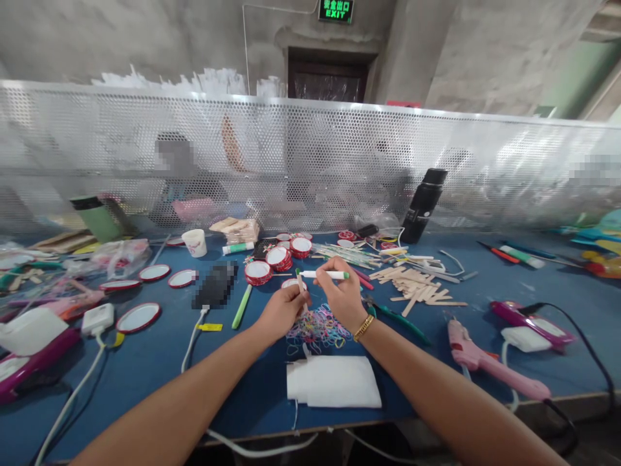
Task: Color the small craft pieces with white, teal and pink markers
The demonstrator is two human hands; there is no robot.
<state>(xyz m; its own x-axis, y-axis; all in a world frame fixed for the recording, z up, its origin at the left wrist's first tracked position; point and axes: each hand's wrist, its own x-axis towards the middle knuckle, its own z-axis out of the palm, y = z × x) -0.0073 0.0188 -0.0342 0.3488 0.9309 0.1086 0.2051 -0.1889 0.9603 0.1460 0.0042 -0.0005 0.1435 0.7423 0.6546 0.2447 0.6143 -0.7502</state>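
Note:
My left hand [281, 312] is closed on a small wooden craft stick [300, 282], held upright with green at its top end. In my right hand [342, 303], a white marker [332, 275] with a green end lies nearly level, its tip at or very close to the stick. A heap of colourful rubber bands [320, 329] spreads on the table just under both hands. Nearer to me is a flat white cloth-like packet [334, 382]. Loose craft sticks [417, 286] lie to the right of my right hand, and green-handled pliers [398, 320] rest beside my wrist.
Stacked red-rimmed round lids [259, 273] stand behind my hands. Leftward are a light green pen-like stick [241, 307], a dark phone [216, 285] on a cable and a paper cup [195, 243]. A pink glue gun [490, 366] and black bottle [424, 206] are at right. A perforated metal screen [334, 162] bounds the table.

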